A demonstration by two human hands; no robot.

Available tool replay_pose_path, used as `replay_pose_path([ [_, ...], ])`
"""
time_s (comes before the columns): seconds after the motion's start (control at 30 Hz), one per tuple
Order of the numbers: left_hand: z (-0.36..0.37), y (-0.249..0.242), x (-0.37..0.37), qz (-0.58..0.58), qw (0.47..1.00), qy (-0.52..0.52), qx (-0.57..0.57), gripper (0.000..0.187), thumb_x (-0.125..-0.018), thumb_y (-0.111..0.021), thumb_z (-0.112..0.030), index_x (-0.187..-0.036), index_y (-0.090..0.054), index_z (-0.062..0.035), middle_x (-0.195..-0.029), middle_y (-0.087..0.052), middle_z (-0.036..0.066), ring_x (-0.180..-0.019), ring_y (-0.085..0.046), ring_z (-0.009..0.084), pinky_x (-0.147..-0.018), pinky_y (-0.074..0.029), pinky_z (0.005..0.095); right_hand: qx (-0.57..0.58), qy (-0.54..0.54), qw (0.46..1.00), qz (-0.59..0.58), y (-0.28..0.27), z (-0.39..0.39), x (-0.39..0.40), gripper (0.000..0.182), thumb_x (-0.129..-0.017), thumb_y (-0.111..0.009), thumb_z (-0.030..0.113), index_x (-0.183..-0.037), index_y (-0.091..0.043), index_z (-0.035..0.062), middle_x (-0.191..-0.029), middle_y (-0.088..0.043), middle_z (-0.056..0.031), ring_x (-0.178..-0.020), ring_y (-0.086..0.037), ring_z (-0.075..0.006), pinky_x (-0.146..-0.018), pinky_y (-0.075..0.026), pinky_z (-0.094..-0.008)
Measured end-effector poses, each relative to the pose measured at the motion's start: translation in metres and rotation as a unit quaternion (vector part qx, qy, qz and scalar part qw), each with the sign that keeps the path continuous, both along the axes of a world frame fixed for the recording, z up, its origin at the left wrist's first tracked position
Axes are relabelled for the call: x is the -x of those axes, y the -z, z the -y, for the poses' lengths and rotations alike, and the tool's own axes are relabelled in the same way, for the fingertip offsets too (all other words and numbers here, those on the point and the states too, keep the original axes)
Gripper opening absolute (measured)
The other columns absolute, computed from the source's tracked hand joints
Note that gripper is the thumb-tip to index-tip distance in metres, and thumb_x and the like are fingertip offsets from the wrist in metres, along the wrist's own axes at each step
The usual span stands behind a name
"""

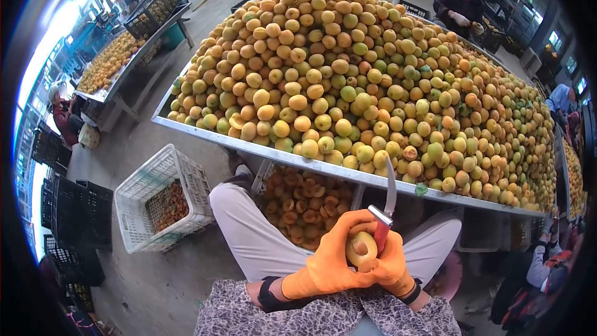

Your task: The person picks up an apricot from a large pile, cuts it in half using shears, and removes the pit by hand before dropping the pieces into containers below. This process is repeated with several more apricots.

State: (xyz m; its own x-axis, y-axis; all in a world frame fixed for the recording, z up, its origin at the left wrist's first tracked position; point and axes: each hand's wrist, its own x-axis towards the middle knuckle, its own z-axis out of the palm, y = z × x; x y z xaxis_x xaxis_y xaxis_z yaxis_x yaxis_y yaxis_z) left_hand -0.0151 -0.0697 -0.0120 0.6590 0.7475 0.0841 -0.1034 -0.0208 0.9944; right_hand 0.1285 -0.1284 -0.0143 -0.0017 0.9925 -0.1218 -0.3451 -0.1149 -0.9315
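Note:
In orange gloves, my two hands meet above my lap. My left hand (333, 261) is closed around an apricot (360, 249) that is cut open, its hollow or stone facing up. My right hand (393, 266) grips a curved folding knife (383, 224) by its red handle, the blade pointing up and away from me. The right fingers also touch the apricot's edge. Just beyond, a crate (264, 174) between my knees holds many apricot halves (305, 205). A large heap of whole apricots (348, 81) covers the metal-edged table (298, 163) in front.
To the left on the floor stands a white plastic crate (134, 227) with small brown stones inside. Black crates (74, 211) are stacked farther left. Another fruit table (112, 81) is behind at left. Other people (459, 3) work around the heap and at right.

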Motion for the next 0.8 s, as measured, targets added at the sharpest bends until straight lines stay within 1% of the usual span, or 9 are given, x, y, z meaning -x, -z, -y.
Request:
replay_pose_path([
  [0.1,0.006,0.002,-0.007,0.038,0.998,-0.043,-0.027,0.081,-0.067,-0.084,-0.035,-0.127,-0.043,0.0006,-0.106,-0.062,0.012,-0.101,-0.061,0.019,-0.092,-0.047,0.0337,-0.004,0.004,1.0,-0.02,-0.001,0.002,0.005,0.054,-0.067,-0.083,0.019,-0.111,-0.062,-0.0048,-0.102,-0.062,-0.0066,-0.091,-0.058,-0.0129,-0.084,-0.048,-0.0283],
  [0.2,0.007,0.007,-0.012,0.077,0.986,-0.092,-0.115,0.067,-0.071,-0.08,-0.028,-0.123,-0.048,-0.0006,-0.099,-0.064,0.012,-0.091,-0.065,0.0223,-0.083,-0.051,0.0324,-0.007,-0.009,1.0,-0.004,0.0,0.002,0.001,0.055,-0.07,-0.084,0.025,-0.11,-0.062,-0.0053,-0.103,-0.063,-0.0072,-0.092,-0.059,-0.0132,-0.084,-0.048,-0.0282],
  [0.33,0.009,0.009,-0.018,0.074,0.983,-0.109,-0.128,0.064,-0.07,-0.079,-0.026,-0.12,-0.05,0.0004,-0.097,-0.064,0.012,-0.088,-0.066,0.0219,-0.081,-0.052,0.0314,-0.031,0.001,0.999,-0.023,0.009,0.002,0.001,0.055,-0.071,-0.084,0.027,-0.11,-0.062,-0.0055,-0.104,-0.063,-0.0075,-0.092,-0.06,-0.014,-0.084,-0.049,-0.0275],
  [0.4,0.008,0.017,-0.021,0.047,0.983,-0.114,-0.137,0.074,-0.067,-0.082,-0.036,-0.121,-0.049,0.0016,-0.1,-0.066,0.011,-0.09,-0.066,0.0191,-0.083,-0.051,0.0312,-0.02,0.022,0.999,-0.028,0.006,0.001,0.004,0.054,-0.071,-0.084,0.026,-0.11,-0.062,-0.0054,-0.104,-0.063,-0.0076,-0.093,-0.06,-0.0143,-0.084,-0.049,-0.0276],
  [0.57,0.007,0.017,-0.024,0.069,0.994,-0.081,-0.026,0.065,-0.071,-0.078,-0.028,-0.122,-0.049,0.0007,-0.107,-0.063,0.011,-0.101,-0.062,0.0207,-0.093,-0.047,0.0331,0.004,0.047,0.998,-0.032,0.014,0.0,-0.001,0.052,-0.073,-0.083,0.023,-0.111,-0.061,-0.0053,-0.105,-0.063,-0.0078,-0.096,-0.06,-0.0144,-0.087,-0.049,-0.0289],
  [0.63,-0.003,0.01,-0.021,0.03,0.997,-0.064,0.002,0.054,-0.076,-0.071,-0.018,-0.122,-0.049,0.0008,-0.115,-0.058,0.013,-0.11,-0.057,0.0205,-0.098,-0.043,0.0337,0.043,0.05,0.995,-0.075,0.013,-0.005,-0.007,0.054,-0.069,-0.084,0.011,-0.114,-0.06,-0.0049,-0.106,-0.064,-0.0071,-0.097,-0.06,-0.0144,-0.089,-0.049,-0.0294],
  [0.67,-0.009,0.01,-0.015,0.03,0.998,-0.063,-0.001,0.054,-0.076,-0.071,-0.018,-0.122,-0.049,0.0008,-0.115,-0.058,0.013,-0.11,-0.057,0.0205,-0.098,-0.043,0.0337,0.04,0.051,0.995,-0.075,0.013,-0.006,-0.009,0.054,-0.069,-0.084,0.011,-0.114,-0.06,-0.0049,-0.106,-0.064,-0.0071,-0.097,-0.06,-0.0144,-0.089,-0.049,-0.0294],
  [0.73,-0.02,0.013,-0.001,0.089,0.979,0.033,0.18,0.05,-0.078,-0.067,-0.007,-0.123,-0.048,0.0005,-0.117,-0.053,0.013,-0.113,-0.053,0.0198,-0.1,-0.041,0.034,0.023,0.012,0.999,-0.032,0.013,-0.006,-0.013,0.059,-0.062,-0.082,-0.001,-0.117,-0.059,-0.0043,-0.106,-0.063,-0.0055,-0.097,-0.06,-0.0134,-0.09,-0.048,-0.0286],
  [0.8,-0.022,0.006,0.001,0.075,0.979,0.03,0.185,0.047,-0.08,-0.064,-0.003,-0.124,-0.048,0.0011,-0.11,-0.055,0.011,-0.102,-0.056,0.0189,-0.089,-0.047,0.032,0.013,0.004,1.0,-0.021,0.021,-0.003,-0.013,0.062,-0.06,-0.082,-0.004,-0.117,-0.059,-0.0043,-0.106,-0.063,-0.0055,-0.097,-0.06,-0.0133,-0.089,-0.048,-0.0281],
])
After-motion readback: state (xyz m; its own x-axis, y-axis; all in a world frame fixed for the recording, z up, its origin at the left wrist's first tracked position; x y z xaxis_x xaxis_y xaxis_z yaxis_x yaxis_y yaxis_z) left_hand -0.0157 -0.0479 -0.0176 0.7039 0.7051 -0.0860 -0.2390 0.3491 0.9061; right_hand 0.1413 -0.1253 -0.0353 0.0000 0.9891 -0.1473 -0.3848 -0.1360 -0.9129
